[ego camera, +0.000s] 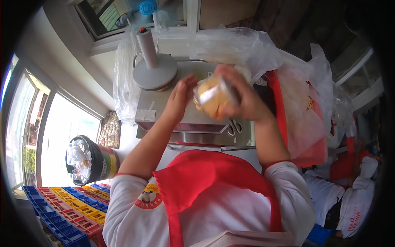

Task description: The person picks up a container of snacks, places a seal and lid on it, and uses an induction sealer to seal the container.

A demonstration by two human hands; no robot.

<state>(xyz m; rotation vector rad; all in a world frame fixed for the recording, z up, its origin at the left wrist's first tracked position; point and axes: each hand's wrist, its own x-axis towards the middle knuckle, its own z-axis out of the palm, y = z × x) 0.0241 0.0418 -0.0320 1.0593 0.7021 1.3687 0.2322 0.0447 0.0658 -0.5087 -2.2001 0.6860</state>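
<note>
My right hand (240, 95) grips a blurred clear plastic tub of tan baked pieces (214, 95), tilted on its side above a metal-topped box (160, 98). To the left of the tub, my left hand (182, 95) is raised with its palm facing it and nothing in its grasp; blur hides whether the fingertips touch the tub. On the box's far left rests a grey round sealer head (155, 72), whose upright cylindrical handle (147, 49) has a red button on top. Scissors with pale handles (234, 127) lie at the box's near right corner.
A red crate (279, 108) lined with clear plastic stands at right. Plastic sheeting (228, 43) lies behind the box. At left are a lined bin (89, 160) and stacked coloured crates (66, 207). Another person (342, 194) is at the far right.
</note>
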